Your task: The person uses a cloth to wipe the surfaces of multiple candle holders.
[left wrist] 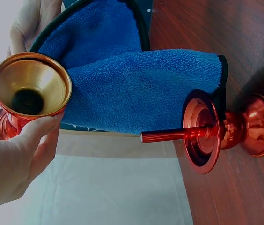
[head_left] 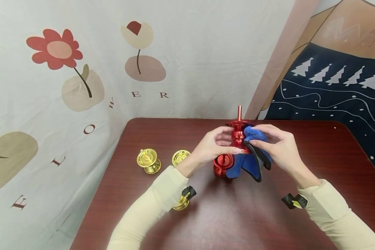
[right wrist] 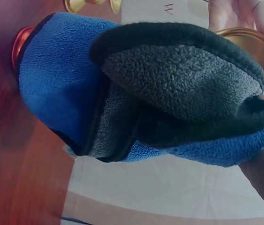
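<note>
My left hand (head_left: 217, 142) grips a shiny red metal candle holder (head_left: 238, 133) above the table, its spike pointing up. The hollow gold-coloured underside of its base (left wrist: 33, 84) faces the left wrist camera. With my right hand (head_left: 279, 144) I pinch a blue cloth (head_left: 251, 163) with a black edge and grey reverse, pressing it to the right side of the red holder. The cloth's loose part hangs below the hand. A second red candle holder (head_left: 223, 164) stands on the table just beneath, partly overlapped by the cloth.
On the dark wood table (head_left: 237, 218), a gold candle holder (head_left: 148, 160) stands at the left. Another gold holder (head_left: 180, 157) is partly behind my left wrist, and a third (head_left: 181, 203) is mostly hidden by the sleeve. A printed curtain (head_left: 200, 86) hangs behind the table.
</note>
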A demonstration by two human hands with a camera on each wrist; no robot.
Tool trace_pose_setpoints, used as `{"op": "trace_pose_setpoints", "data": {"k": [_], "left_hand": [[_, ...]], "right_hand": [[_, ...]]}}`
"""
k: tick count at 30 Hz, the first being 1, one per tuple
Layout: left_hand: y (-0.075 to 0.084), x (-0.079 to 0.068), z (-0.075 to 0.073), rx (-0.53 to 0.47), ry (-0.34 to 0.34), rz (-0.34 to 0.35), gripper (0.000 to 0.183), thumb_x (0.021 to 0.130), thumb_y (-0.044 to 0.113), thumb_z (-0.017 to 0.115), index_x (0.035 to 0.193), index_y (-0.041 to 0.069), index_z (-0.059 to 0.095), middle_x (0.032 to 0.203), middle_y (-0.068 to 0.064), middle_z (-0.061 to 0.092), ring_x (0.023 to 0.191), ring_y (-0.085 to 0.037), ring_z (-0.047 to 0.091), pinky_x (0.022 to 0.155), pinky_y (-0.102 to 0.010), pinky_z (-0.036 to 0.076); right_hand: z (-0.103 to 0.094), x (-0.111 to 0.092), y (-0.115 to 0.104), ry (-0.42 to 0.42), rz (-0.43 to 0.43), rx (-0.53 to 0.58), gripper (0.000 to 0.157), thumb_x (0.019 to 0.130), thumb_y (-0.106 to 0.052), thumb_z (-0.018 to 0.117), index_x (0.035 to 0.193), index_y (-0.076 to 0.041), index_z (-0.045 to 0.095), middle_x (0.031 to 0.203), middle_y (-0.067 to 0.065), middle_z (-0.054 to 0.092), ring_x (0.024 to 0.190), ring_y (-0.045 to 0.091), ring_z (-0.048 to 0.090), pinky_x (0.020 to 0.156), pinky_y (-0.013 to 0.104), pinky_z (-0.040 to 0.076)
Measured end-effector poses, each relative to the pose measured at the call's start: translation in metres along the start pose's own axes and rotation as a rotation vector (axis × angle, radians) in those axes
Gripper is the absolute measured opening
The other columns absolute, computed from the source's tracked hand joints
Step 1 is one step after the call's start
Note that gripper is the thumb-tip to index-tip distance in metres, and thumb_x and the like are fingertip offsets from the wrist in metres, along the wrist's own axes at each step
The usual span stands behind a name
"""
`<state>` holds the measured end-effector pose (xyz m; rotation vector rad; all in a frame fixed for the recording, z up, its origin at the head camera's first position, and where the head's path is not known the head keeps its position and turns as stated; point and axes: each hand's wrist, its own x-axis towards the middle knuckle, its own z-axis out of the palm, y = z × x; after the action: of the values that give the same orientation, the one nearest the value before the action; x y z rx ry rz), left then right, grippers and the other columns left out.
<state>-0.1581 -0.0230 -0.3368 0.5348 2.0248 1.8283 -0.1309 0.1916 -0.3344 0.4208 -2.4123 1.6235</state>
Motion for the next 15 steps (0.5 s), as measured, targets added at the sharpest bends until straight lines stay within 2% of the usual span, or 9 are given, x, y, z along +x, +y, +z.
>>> {"op": "trace_pose_setpoints", "data": {"k": [4, 8, 11, 15], "left_hand": [[0.000, 0.001, -0.002, -0.076, -0.044, 0.010, 0.057, 0.078, -0.001, 0.068, 0.130, 0.001, 0.044, 0.114, -0.016, 0.056, 0.100, -0.020, 0.058, 0.084, -0.028, 0.048], [0.002, 0.001, -0.003, -0.144, -0.107, 0.012, 0.057, 0.081, -0.005, 0.063, 0.132, -0.002, 0.039, 0.117, -0.019, 0.054, 0.103, -0.021, 0.056, 0.086, -0.030, 0.047], [0.005, 0.001, -0.002, -0.123, -0.119, 0.008, 0.058, 0.081, -0.005, 0.063, 0.133, -0.003, 0.037, 0.119, -0.019, 0.053, 0.104, -0.020, 0.056, 0.086, -0.030, 0.047], [0.005, 0.001, -0.001, -0.057, -0.089, -0.004, 0.058, 0.081, -0.001, 0.066, 0.132, -0.002, 0.039, 0.117, -0.018, 0.055, 0.103, -0.020, 0.057, 0.085, -0.028, 0.047]], "right_hand": [[0.001, 0.001, 0.004, 0.003, 0.020, 0.038, 0.032, 0.081, -0.007, 0.069, 0.112, -0.002, 0.063, 0.104, -0.001, 0.063, 0.094, 0.013, 0.057, 0.077, 0.017, 0.048], [0.004, 0.001, 0.009, 0.021, 0.097, 0.159, 0.034, 0.080, -0.005, 0.069, 0.113, -0.001, 0.062, 0.104, -0.003, 0.062, 0.092, 0.012, 0.059, 0.076, 0.018, 0.049], [0.007, 0.001, 0.012, 0.048, 0.133, 0.238, 0.035, 0.079, -0.003, 0.070, 0.113, 0.000, 0.062, 0.104, -0.001, 0.061, 0.092, 0.013, 0.059, 0.076, 0.019, 0.049], [0.008, -0.001, 0.010, 0.070, 0.107, 0.196, 0.035, 0.080, -0.004, 0.069, 0.114, -0.001, 0.062, 0.107, 0.001, 0.060, 0.095, 0.015, 0.058, 0.076, 0.019, 0.049]]}}
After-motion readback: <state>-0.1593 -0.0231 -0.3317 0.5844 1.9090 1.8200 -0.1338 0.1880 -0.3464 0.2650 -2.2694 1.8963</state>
